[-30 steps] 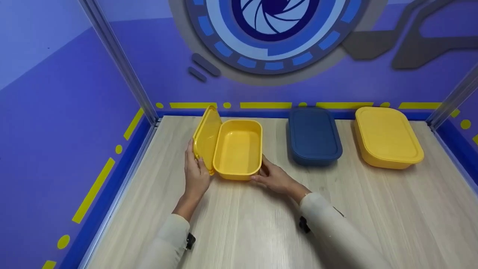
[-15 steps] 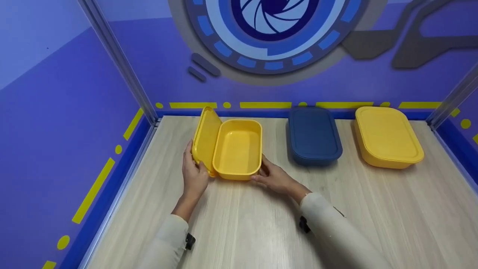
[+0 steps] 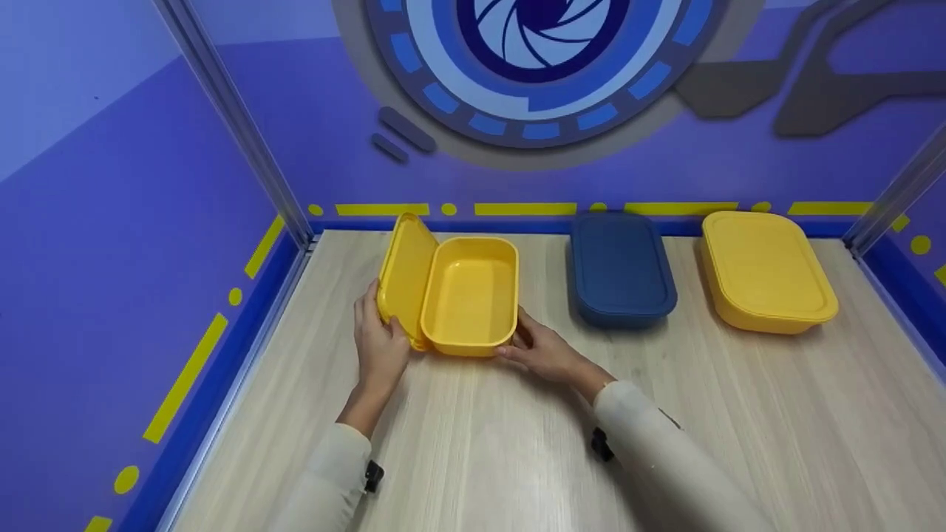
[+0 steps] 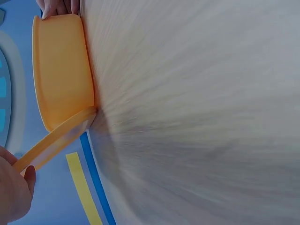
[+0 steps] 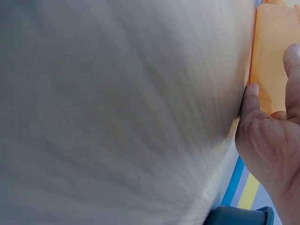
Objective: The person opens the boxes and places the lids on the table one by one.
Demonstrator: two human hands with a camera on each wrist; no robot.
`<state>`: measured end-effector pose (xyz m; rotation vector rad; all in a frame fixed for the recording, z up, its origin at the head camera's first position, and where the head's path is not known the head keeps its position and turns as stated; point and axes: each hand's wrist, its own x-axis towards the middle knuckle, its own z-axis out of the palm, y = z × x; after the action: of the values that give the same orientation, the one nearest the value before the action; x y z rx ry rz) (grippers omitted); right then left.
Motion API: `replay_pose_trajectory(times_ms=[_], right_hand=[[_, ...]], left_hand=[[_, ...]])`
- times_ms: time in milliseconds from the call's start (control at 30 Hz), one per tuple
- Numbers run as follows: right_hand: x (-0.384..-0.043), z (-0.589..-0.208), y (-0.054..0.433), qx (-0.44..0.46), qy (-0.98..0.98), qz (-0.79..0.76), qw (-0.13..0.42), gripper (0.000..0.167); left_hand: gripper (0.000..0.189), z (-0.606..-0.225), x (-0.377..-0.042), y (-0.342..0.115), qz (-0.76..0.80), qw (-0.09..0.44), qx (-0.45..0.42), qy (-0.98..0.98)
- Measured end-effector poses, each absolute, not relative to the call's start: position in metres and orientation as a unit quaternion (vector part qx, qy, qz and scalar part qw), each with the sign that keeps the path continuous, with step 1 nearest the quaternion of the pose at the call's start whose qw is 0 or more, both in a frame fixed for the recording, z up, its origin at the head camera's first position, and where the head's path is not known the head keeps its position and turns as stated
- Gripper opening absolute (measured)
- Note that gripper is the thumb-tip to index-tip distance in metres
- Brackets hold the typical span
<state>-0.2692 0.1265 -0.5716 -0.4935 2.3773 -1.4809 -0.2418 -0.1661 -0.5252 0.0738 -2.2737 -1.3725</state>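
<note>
An empty yellow lunch box (image 3: 473, 303) stands on the table in the head view. Its yellow lid (image 3: 406, 277) leans up and outward along the box's left side. My left hand (image 3: 380, 351) grips the lid's outer edge near its front corner, thumb on the inner face and fingers behind. In the left wrist view the lid (image 4: 56, 140) slants away from the box (image 4: 63, 65), their edges meeting low down. My right hand (image 3: 547, 351) holds the box's near right corner, its thumb on the front wall. The right wrist view shows that thumb (image 5: 293, 63) against the box; some fingers are hidden.
Right of the open box stands a dark blue lidded box (image 3: 622, 270). Further right is a larger yellow lidded box (image 3: 768, 270). A printed blue-purple wall (image 3: 517, 185) closes off the back, and another wall (image 3: 133, 244) flanks the table's left side.
My left hand has moved slightly left, tipping the lid a little further outward from the box. The right hand and the box have stayed in place.
</note>
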Motion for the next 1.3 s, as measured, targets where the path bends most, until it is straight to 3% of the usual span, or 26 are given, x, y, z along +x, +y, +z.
replay_pose_trajectory(times_ms=[800, 1300], right_hand=[[-0.269, -0.571, 0.126, -0.168, 0.824, -0.517, 0.159, 0.103], [-0.268, -0.571, 0.127, -0.165, 0.823, -0.519, 0.159, 0.102]], left_hand=[[0.063, -0.522, -0.242, -0.179, -0.456, 0.256, 0.061, -0.850], [0.070, -0.519, -0.247, -0.185, -0.412, 0.190, 0.120, -0.883]])
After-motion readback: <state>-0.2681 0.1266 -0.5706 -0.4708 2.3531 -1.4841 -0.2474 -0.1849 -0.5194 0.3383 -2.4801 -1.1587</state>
